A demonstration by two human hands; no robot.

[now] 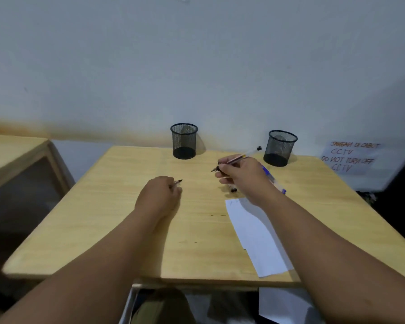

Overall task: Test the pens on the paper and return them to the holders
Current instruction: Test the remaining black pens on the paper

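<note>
Two black mesh holders stand at the table's back edge, the left holder (184, 141) and the right holder (280, 148); both look empty. My right hand (241, 175) grips a clear pen (248, 155) whose black cap end points toward the right holder and whose tip points left. My left hand (160, 195) is closed around a thin pen (178, 181); only its dark tip shows. A blue-and-white pen (275, 181) lies on the table behind my right wrist. A small dark pen piece (233, 190) lies under my right hand. White paper (255, 232) lies at the front right.
The wooden table (126, 218) stands against a white wall. A handwritten CCTV notice (351, 157) hangs on the wall at right. Another wooden table (12, 150) is at the left. More white paper (285, 305) lies below the table's front edge.
</note>
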